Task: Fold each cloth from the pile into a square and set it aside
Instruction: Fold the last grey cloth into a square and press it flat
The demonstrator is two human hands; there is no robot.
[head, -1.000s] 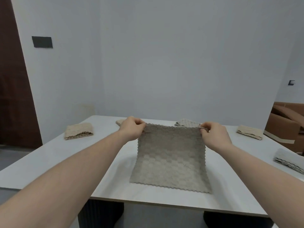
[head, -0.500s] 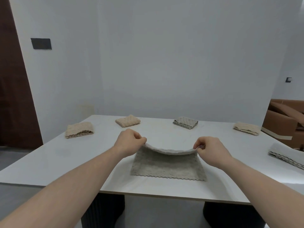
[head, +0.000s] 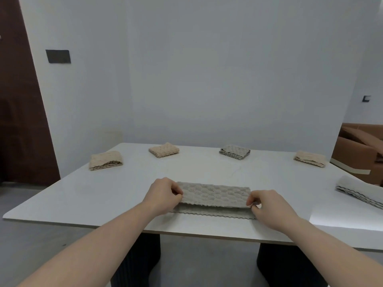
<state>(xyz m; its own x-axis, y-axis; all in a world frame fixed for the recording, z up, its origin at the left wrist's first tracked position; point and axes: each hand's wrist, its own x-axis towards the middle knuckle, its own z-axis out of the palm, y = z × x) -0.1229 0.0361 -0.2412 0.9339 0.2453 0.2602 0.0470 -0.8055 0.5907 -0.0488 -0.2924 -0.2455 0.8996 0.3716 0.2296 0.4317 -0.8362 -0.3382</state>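
Grip: my left hand (head: 163, 195) and right hand (head: 269, 208) pinch the cloth's (head: 214, 196) folded-over corners.
Edge: the cloth lies near the worktop's (head: 103, 195) front edge.

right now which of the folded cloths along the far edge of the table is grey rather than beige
The third from the left, the grey folded cloth. The folded cloths to its left and right are beige.

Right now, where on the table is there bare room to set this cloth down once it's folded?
The widest bare patch is mid-table, between the grey cloth both hands hold and the far row of folded cloths. There is also bare top at the near left, below the folded beige cloth. The right edge is tighter: a folded grey cloth lies there.
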